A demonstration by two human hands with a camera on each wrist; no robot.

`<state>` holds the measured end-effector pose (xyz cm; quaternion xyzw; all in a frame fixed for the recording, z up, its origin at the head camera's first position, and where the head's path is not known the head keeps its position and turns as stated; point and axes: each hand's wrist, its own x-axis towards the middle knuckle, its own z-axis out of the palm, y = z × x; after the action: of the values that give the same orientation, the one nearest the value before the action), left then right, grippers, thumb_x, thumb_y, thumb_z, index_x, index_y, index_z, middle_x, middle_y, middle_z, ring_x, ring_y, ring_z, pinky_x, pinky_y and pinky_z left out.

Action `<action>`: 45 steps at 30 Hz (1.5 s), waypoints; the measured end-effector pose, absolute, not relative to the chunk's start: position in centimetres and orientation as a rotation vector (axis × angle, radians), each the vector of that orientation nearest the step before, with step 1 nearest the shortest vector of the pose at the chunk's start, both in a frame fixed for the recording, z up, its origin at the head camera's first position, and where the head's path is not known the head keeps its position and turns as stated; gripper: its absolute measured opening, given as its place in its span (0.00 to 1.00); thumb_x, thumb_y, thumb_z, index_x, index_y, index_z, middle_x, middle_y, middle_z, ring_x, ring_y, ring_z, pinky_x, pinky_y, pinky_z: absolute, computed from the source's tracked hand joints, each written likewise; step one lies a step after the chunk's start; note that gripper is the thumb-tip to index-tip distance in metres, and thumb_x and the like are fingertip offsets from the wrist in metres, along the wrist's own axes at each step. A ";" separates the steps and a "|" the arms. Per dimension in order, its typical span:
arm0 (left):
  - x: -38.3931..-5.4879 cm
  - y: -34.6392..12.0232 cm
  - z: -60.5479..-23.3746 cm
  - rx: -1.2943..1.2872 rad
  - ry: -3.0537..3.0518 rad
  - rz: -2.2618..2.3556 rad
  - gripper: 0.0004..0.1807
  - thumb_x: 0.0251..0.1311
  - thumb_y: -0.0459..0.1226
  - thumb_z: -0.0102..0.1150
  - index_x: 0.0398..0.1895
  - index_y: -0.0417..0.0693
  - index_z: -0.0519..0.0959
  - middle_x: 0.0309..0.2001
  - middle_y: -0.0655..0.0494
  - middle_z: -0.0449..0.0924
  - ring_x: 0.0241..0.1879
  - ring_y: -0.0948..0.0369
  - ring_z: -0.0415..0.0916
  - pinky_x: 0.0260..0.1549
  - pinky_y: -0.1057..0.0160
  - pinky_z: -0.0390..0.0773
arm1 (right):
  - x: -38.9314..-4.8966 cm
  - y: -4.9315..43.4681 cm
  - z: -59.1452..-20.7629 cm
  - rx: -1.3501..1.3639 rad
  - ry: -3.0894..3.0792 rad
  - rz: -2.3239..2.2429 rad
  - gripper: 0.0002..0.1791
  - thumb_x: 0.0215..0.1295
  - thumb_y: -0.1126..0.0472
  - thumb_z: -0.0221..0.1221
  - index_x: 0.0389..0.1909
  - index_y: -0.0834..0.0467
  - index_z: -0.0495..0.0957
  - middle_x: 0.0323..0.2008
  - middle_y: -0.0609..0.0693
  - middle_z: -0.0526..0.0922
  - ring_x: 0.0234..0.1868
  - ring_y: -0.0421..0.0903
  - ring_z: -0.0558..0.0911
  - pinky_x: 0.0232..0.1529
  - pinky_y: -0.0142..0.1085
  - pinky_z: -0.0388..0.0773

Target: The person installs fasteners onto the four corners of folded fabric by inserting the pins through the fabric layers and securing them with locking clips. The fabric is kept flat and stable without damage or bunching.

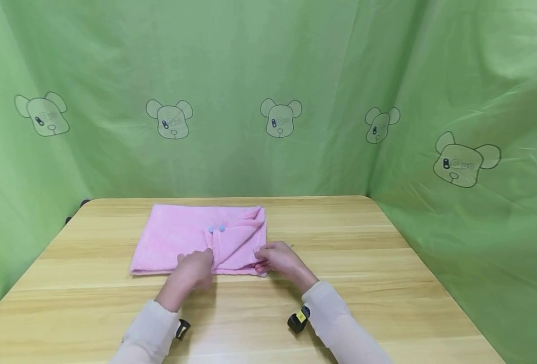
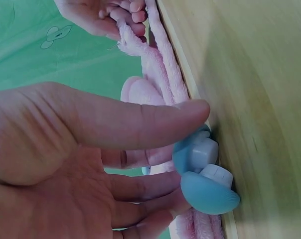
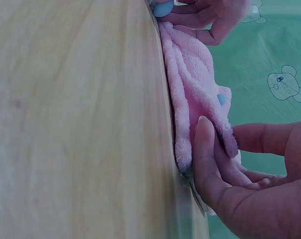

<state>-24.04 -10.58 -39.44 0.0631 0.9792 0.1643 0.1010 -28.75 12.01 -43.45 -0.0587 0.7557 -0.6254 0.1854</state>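
Note:
A pink plush cloth (image 1: 173, 237) lies folded in layers on the table, its right part covered by a diagonal flap with two small blue buttons (image 1: 221, 228). At the cloth's front edge, my left hand (image 1: 195, 268) has its thumb and fingers around the fabric. Two blue caps with white stems (image 2: 210, 193) hang beside those fingers in the left wrist view. Near the front right corner, my right hand (image 1: 279, 258) pinches a fold of the cloth between thumb and fingers. The right wrist view shows this fold (image 3: 230, 142) slightly raised.
The wooden table (image 1: 364, 283) ends at a back edge before a green curtain (image 1: 232, 60) printed with bear heads. Green curtain also hangs along both sides. A black wrist device (image 1: 297, 322) sits at my right cuff, another (image 1: 183, 329) at my left.

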 end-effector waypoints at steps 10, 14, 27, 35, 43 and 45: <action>-24.5 -11.4 -39.1 0.249 2.874 0.489 0.17 0.34 0.19 0.65 0.27 0.45 0.73 0.25 0.53 0.76 0.30 0.55 0.73 0.47 0.47 0.71 | -28.7 12.0 -43.5 -0.174 2.127 -1.769 0.13 0.69 0.67 0.55 0.44 0.76 0.78 0.37 0.58 0.83 0.33 0.44 0.83 0.44 0.38 0.86; -24.7 -11.7 -38.4 0.274 2.854 0.552 0.14 0.37 0.22 0.66 0.25 0.45 0.75 0.25 0.54 0.76 0.29 0.55 0.73 0.40 0.52 0.76 | -28.8 11.9 -43.6 -0.169 2.125 -1.767 0.13 0.69 0.68 0.55 0.44 0.76 0.78 0.36 0.57 0.83 0.33 0.44 0.83 0.43 0.37 0.86; -26.8 -8.3 -37.0 0.383 2.870 1.012 0.14 0.46 0.29 0.74 0.39 0.40 0.84 0.38 0.48 0.85 0.38 0.54 0.80 0.44 0.52 0.82 | -29.0 12.0 -44.0 -0.177 2.103 -1.783 0.13 0.69 0.68 0.53 0.44 0.76 0.78 0.32 0.55 0.83 0.30 0.43 0.83 0.40 0.34 0.86; -28.0 -6.5 -38.3 0.458 2.751 1.413 0.14 0.54 0.25 0.68 0.45 0.40 0.87 0.45 0.43 0.88 0.47 0.50 0.85 0.54 0.51 0.82 | -29.0 12.1 -43.9 -0.178 2.091 -1.784 0.15 0.70 0.67 0.54 0.47 0.76 0.79 0.33 0.59 0.86 0.29 0.43 0.85 0.38 0.34 0.86; -28.6 -6.2 -40.0 0.372 2.712 1.465 0.16 0.51 0.26 0.65 0.45 0.44 0.87 0.47 0.47 0.88 0.50 0.51 0.83 0.57 0.49 0.79 | -28.9 12.1 -43.8 -0.175 2.102 -1.798 0.16 0.70 0.67 0.56 0.50 0.76 0.79 0.36 0.63 0.87 0.30 0.43 0.85 0.40 0.35 0.87; -28.8 -6.2 -40.3 0.363 2.707 1.467 0.16 0.51 0.27 0.66 0.45 0.45 0.87 0.47 0.47 0.88 0.51 0.50 0.83 0.58 0.48 0.78 | -28.9 12.1 -43.8 -0.179 2.101 -1.803 0.16 0.70 0.67 0.56 0.50 0.77 0.79 0.36 0.63 0.87 0.30 0.43 0.85 0.39 0.36 0.87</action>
<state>-28.77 -6.17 -40.30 0.1169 0.8729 0.4731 0.0208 -28.87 12.14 -43.76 -0.0633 0.7445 -0.6390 0.1828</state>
